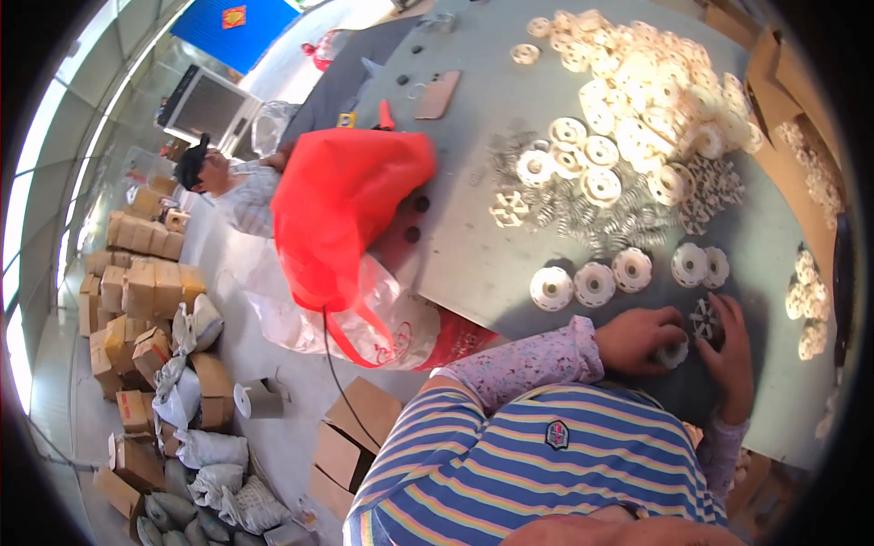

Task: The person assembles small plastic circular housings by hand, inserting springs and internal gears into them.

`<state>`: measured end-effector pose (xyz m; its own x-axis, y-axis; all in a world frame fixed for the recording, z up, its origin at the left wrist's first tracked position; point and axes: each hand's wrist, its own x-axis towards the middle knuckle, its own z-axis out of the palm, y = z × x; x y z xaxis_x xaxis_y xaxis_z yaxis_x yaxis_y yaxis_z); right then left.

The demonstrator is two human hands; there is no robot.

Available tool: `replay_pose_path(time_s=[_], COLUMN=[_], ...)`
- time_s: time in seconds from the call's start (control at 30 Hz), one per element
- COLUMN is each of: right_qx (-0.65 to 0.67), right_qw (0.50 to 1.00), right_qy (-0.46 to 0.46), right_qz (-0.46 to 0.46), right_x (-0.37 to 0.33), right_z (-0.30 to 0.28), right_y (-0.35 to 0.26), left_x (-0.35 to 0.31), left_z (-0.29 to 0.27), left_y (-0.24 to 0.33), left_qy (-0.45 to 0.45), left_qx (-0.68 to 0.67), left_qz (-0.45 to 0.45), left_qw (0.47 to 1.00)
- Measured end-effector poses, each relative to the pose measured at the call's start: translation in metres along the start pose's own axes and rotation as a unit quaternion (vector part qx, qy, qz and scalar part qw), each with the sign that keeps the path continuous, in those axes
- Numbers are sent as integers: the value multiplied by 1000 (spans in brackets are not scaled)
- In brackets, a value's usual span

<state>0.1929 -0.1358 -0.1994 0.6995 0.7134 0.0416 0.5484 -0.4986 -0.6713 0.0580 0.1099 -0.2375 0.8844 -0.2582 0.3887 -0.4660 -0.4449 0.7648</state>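
My left hand (642,341) curls its fingers around a small white round plastic part (673,354) at the table's near edge. Beside it, my right hand (731,350) has its thumb and fingers closed about a white spoked, star-shaped plastic piece (703,320). Just beyond my hands stand white notched plastic wheels: one (552,288), another (594,284) and a third (632,269) in a row, with a pair (689,265) to their right. Farther off lie loose metal coil springs (583,214) and a heap of small spoked pieces (712,193).
A big pile of cream plastic rings (655,82) covers the far right of the grey table (482,237). Left of it are a phone (438,95) and a red bag (341,200). Cardboard boxes (150,291) and sacks line the floor; another person (238,187) is at the left.
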Motion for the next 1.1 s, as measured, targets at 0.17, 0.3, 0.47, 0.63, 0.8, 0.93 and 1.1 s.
replay_pose_path(time_s=[0.17, 0.3, 0.47, 0.63, 0.8, 0.93, 1.1], right_qx=[64, 43, 72, 96, 111, 108, 101], right_qw=[998, 998, 997, 995, 994, 994, 995], right_qy=[-30, -17, 1, -3, -1, 1, 6], right_qz=[-1, 41, 3, 8, 0, 7, 5], right_x=[28, 26, 17, 14, 14, 15, 14], right_z=[-4, 0, 4, 2, 3, 5, 5], right_y=[-11, -16, -1, 4, 6, 4, 4], left_x=[5, 4, 7, 7, 8, 8, 8], left_z=[-19, -40, -27, -21, -18, -17, -16], left_y=[8, 13, 1, 3, 2, 1, 3], left_qy=[-28, -28, -23, -24, -9, -5, -5], left_qx=[11, -42, -52, -54, -41, -16, -11], left_qz=[-73, -126, -99, -96, -62, -63, -77], left_qw=[997, 991, 993, 994, 997, 998, 997])
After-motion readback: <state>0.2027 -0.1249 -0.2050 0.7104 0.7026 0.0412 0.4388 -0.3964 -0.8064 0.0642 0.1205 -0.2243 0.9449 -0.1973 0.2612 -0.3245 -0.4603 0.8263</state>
